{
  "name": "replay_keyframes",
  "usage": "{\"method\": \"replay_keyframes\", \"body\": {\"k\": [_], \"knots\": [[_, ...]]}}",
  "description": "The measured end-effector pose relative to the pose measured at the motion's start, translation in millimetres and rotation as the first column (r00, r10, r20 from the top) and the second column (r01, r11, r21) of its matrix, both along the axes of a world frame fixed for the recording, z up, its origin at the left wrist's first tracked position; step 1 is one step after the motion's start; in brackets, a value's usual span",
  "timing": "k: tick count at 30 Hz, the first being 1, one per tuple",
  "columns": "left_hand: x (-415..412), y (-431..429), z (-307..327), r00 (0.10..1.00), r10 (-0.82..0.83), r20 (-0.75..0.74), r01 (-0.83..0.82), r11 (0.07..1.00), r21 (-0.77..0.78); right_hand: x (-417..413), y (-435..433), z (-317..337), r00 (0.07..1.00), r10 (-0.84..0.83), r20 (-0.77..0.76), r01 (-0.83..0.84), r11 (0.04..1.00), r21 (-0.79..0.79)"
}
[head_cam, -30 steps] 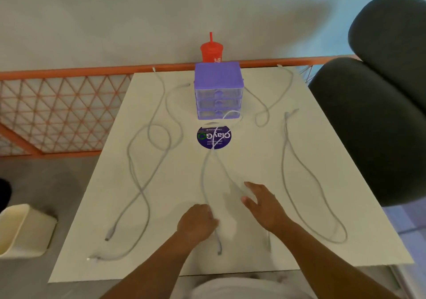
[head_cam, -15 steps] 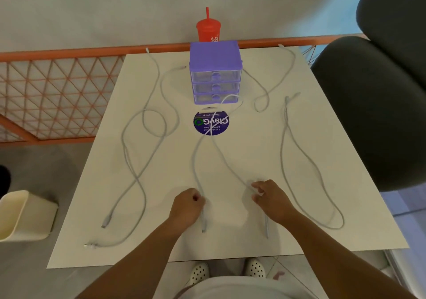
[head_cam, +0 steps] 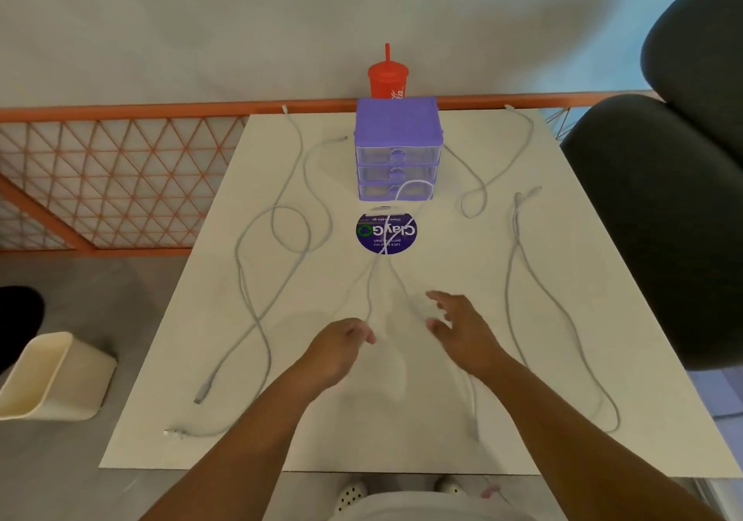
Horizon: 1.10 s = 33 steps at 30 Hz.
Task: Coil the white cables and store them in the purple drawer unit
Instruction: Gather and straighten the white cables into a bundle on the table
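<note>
You are pinching the thin white middle cable (head_cam: 372,287) in the curled fingers of your left hand (head_cam: 341,345), probably anchoring one strand to start a coil. Your right hand (head_cam: 462,329) is hovering beside the other strand, fingers spread and holding nothing. The cable is lying on the white table (head_cam: 454,263), its far loop rising in front of the purple plastic drawer unit (head_cam: 396,122).

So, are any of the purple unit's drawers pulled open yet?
No, all three drawers of the purple drawer unit sit flush and closed, with a loop of white cable in front of the lowest one.
</note>
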State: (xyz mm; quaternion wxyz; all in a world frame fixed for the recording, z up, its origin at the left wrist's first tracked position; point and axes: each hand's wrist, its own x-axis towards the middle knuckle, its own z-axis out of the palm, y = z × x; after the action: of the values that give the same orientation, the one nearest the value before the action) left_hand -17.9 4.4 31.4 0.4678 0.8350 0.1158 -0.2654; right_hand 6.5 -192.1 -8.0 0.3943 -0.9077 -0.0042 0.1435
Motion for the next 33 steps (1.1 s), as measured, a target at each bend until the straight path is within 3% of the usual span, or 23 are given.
{"method": "replay_keyframes", "body": {"k": [3,5,9,15,18,21,27,33], "knots": [[7,-1,29,0.981,-0.141,0.137,0.135,0.990,0.051,17,27,37,0.970,0.119,0.210,-0.146,0.983,0.115],[11,1,46,0.965,-0.146,0.218,0.143,0.989,0.029,25,40,56,0.936,0.206,0.285,-0.260,0.951,0.168],[21,16,76,0.938,-0.026,0.347,0.051,0.997,-0.063,34,55,78,0.929,0.288,0.232,-0.342,0.907,0.247],[30,62,104,0.853,0.173,0.492,-0.101,0.980,-0.169,45,80,91,0.942,0.248,0.225,-0.313,0.892,0.328],[33,97,104,0.826,0.270,0.494,-0.193,0.960,-0.203,49,92,88,0.937,0.255,0.240,-0.319,0.904,0.286],[30,129,91,0.839,0.224,0.496,-0.230,0.972,-0.050,47,105,79,0.939,0.283,0.196,-0.322,0.923,0.212],[9,179,23,0.958,0.033,0.285,-0.100,0.970,0.222,32,129,39,0.901,0.427,0.076,-0.426,0.904,-0.031],[-11,191,-27,0.989,-0.083,0.121,0.020,0.891,0.453,8,113,-9,0.896,0.426,-0.128,-0.444,0.872,-0.205]]}}
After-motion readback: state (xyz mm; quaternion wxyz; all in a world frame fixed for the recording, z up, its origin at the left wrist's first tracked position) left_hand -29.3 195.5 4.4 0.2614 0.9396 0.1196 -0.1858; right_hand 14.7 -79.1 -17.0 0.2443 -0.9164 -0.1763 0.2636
